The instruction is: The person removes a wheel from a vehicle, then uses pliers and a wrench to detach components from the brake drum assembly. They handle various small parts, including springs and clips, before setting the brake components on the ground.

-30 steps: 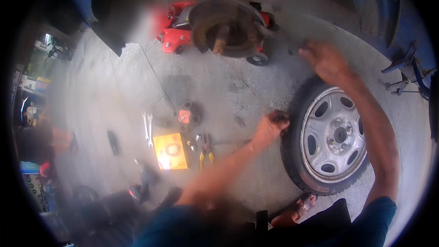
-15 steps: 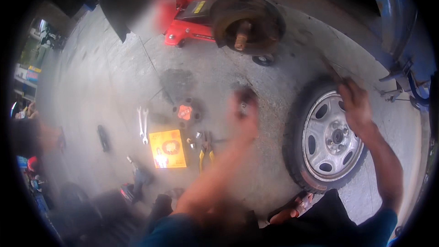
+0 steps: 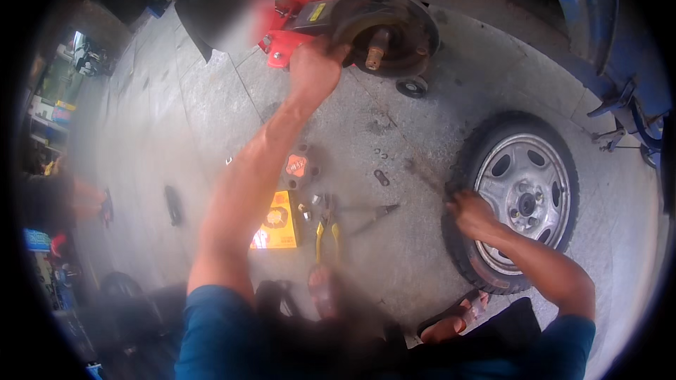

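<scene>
My left hand (image 3: 318, 69) reaches far forward, its fingers curled at the left edge of a rusty round brake drum (image 3: 415, 24) with a threaded spindle (image 3: 377, 49) at its middle. Whether those fingers grip the drum's rim cannot be made out. Lower right, my right hand (image 3: 473, 217) is closed on a thin dark rod-like tool (image 3: 426, 174), smeared by motion, pointing up and left. This hand is in front of the left side of a tire (image 3: 458, 253) with a silver steel wheel (image 3: 501, 165) lying on the floor.
Behind the drum stands a red floor jack (image 3: 278, 46). On the concrete lie pliers with yellow handles (image 3: 327, 232), a yellow box (image 3: 282, 229), an orange-centred part (image 3: 296, 165), a small dark link (image 3: 382, 177) and a bearing-like ring (image 3: 411, 86). A blue vehicle body (image 3: 584, 14) overhangs the upper right.
My left hand has moved from mid-floor forward to the drum. My right hand has come down and left across the wheel with the rod-like tool.
</scene>
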Available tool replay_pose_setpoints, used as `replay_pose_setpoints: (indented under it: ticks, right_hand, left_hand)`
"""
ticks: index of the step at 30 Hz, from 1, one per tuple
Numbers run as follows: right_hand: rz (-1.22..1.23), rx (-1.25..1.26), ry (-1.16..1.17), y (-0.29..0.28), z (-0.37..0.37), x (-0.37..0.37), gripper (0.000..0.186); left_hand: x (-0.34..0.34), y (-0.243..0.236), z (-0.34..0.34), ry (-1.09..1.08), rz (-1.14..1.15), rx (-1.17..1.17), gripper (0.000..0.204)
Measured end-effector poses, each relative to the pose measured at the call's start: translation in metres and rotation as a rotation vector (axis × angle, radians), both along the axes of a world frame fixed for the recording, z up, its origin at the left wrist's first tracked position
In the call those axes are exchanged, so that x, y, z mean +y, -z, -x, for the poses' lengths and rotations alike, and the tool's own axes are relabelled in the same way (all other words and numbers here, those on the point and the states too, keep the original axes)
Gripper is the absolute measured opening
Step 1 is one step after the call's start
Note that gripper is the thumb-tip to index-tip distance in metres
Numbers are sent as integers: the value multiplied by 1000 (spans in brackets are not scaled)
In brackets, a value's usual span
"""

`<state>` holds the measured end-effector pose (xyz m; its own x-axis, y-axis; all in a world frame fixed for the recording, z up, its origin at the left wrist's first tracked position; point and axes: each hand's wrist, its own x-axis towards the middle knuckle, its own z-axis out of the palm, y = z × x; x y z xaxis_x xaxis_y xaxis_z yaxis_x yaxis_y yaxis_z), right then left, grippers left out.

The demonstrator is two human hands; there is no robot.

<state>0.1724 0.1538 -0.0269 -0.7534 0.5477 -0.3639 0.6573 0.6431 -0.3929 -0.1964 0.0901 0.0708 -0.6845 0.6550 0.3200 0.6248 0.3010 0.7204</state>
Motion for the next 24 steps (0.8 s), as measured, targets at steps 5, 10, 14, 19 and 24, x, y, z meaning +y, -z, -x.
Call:
replay_pose_setpoints:
  ticks: [5,10,14,19,24]
  right_hand:
    - [65,474,188,-45,104,20,48]
    - [7,148,-163,-57,146,20,43]
    - [-220,-62,-599,15,47,-46,55]
    - [-297,-47,-575,26,30,-33,33]
    - [-14,-189,-290,-104,54,-23,27]
  left_hand:
    - [-6,-11,3,99,141,-179,36]
    - [-54,11,4,295,261,-23,39]
    - [-142,80,-12,333,420,188,29]
    - [-171,106,-87,569,439,330,22]
    - [-110,38,-128,757,135,565,35]
